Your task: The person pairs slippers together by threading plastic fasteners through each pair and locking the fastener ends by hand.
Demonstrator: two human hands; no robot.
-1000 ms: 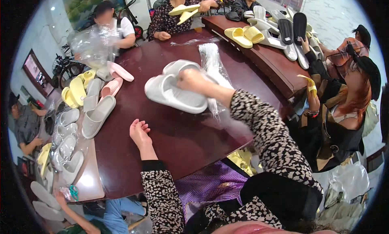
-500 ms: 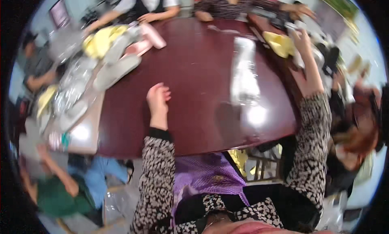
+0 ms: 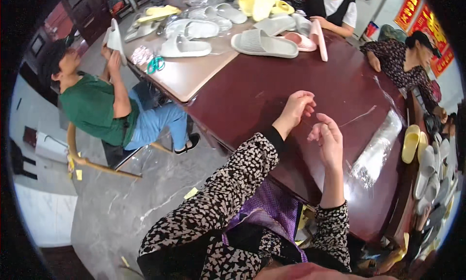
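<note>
My left hand is raised above the dark red table, its fingers loosely bent and a little apart with nothing visible between them. Close by, my right hand faces it, fingers half curled and thumb apart, also showing nothing held. A narrow gap separates the two hands. To the right of my right hand lies a bundle of clear plastic bags. A thin clear strip rests on the tabletop beyond my right hand.
A large grey slipper, a pink slipper and yellow slippers lie at the far side. Teal bands sit at the board's left edge. At left a seated person holds a light slipper. More slippers line the right.
The view has swung to the left. My right hand has come back from the slippers on the right and is now close to my left hand over the table.
</note>
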